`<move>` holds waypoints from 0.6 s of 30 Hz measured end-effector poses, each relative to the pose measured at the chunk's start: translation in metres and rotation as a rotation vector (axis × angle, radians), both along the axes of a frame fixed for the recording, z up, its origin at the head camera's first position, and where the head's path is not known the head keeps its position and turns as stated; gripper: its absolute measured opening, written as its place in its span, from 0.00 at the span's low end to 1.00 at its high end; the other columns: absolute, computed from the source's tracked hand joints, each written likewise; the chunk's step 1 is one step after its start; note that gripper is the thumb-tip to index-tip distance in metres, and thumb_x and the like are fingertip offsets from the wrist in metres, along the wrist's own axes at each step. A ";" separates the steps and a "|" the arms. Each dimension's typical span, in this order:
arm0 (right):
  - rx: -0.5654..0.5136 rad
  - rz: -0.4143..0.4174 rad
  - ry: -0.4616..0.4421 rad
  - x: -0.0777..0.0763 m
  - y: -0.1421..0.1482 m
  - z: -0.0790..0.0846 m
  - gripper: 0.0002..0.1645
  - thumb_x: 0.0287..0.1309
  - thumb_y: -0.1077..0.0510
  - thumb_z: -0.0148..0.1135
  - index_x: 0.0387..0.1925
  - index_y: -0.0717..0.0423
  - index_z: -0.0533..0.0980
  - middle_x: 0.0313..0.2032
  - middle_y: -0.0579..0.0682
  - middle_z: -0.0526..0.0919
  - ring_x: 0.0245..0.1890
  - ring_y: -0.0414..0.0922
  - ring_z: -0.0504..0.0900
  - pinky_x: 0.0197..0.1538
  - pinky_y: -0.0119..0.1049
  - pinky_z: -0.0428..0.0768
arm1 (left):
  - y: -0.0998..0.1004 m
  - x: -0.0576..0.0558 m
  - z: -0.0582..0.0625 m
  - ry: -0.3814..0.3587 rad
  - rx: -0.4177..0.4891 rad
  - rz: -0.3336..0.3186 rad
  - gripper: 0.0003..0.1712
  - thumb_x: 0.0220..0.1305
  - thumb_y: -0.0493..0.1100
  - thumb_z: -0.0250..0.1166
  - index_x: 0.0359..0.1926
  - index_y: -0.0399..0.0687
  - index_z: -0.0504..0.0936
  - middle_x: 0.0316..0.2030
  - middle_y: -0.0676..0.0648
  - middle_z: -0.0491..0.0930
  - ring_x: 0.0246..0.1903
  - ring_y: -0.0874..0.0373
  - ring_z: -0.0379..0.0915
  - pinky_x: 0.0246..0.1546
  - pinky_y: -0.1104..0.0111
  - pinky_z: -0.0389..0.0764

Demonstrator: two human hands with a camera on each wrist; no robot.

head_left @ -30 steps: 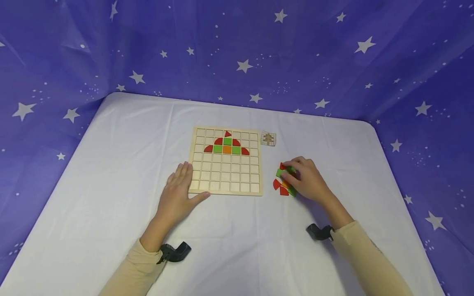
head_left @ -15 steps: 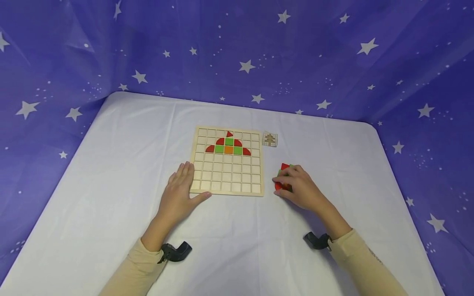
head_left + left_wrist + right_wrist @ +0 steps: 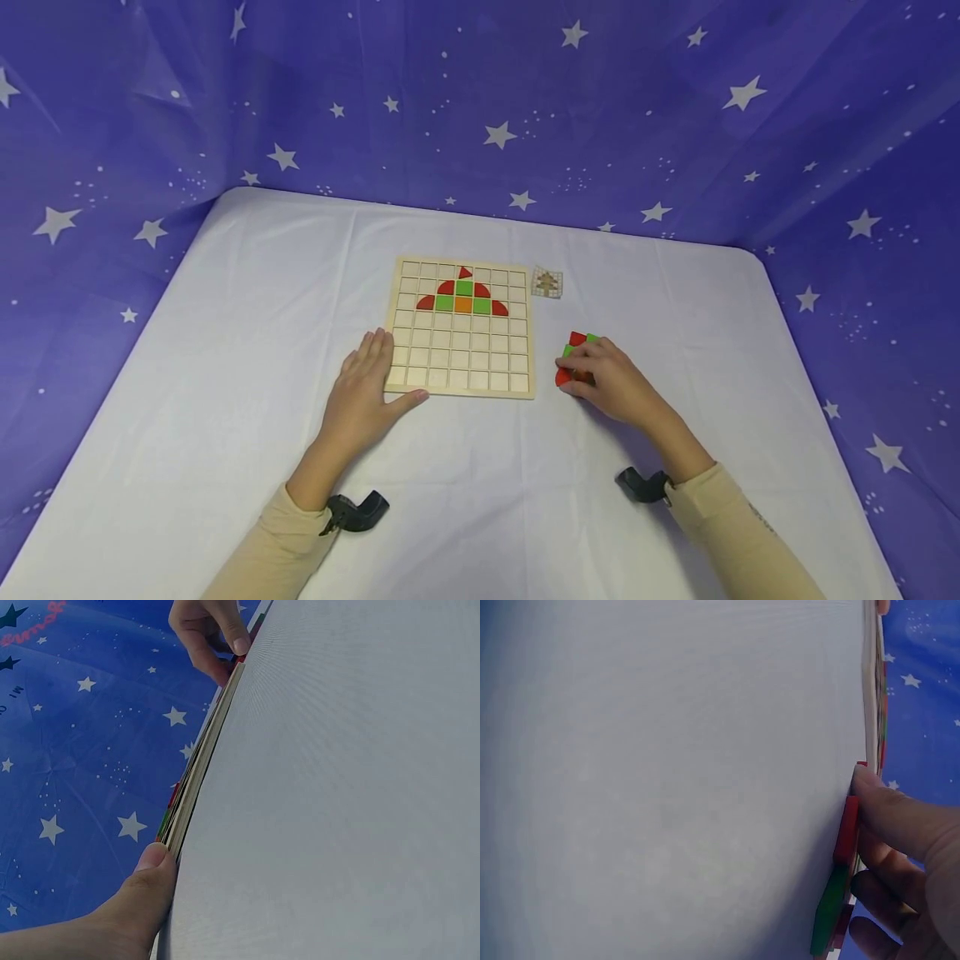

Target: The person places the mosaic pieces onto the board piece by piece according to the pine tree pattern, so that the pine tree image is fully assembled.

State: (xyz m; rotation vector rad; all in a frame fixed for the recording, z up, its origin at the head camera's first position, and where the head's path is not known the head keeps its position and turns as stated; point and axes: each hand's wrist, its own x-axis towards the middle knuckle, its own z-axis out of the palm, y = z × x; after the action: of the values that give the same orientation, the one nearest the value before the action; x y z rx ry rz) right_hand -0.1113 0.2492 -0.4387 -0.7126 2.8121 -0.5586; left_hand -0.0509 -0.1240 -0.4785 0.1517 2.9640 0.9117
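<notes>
A square wooden grid board [image 3: 461, 395] lies on the white table. Set in its upper rows are red, green and orange pieces [image 3: 464, 287], a red triangle topmost. My left hand [image 3: 358, 398] rests at the board's lower left corner, fingers straight along its left edge and thumb [image 3: 152, 857] against the front edge. Right of the board, my right hand [image 3: 611, 385] reaches over a small pile of loose pieces [image 3: 577, 339]. Its thumb and fingers pinch a red rounded piece [image 3: 563, 377] at the pile's left. The palm and fingers hide part of the pile.
A small card [image 3: 547, 282] with a brown tree pattern lies by the board's upper right corner. Near the right hand, a red block [image 3: 846, 831] and a green block [image 3: 829, 911] lie on the white tablecloth [image 3: 465, 492]. A purple star-patterned curtain [image 3: 420, 50] stands behind the table.
My right hand has shifted left and toward me over the pile, its fingers closing on the red piece at the left. The left hand stays at the board's corner.
</notes>
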 end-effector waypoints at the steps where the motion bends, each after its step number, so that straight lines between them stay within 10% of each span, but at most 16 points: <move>1: 0.000 -0.006 -0.001 0.000 0.000 0.000 0.23 0.52 0.55 0.76 0.52 0.51 0.84 0.47 0.48 0.83 0.52 0.48 0.74 0.61 0.50 0.73 | 0.000 0.000 0.000 0.000 0.001 -0.001 0.63 0.57 0.68 0.67 0.77 0.35 0.48 0.78 0.38 0.45 0.79 0.42 0.38 0.77 0.46 0.44; 18: -0.058 -0.019 0.096 0.000 0.003 -0.008 0.17 0.49 0.49 0.78 0.41 0.47 0.83 0.43 0.43 0.84 0.44 0.43 0.73 0.50 0.42 0.76 | 0.000 0.000 -0.001 0.003 0.000 0.001 0.63 0.57 0.68 0.67 0.77 0.35 0.48 0.78 0.38 0.45 0.79 0.42 0.38 0.77 0.47 0.45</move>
State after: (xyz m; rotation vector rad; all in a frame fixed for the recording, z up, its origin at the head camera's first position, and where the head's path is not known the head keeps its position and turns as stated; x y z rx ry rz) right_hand -0.1110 0.2518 -0.4467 -0.7426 2.9044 -0.6284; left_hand -0.0508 -0.1241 -0.4799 0.1520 2.9668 0.9120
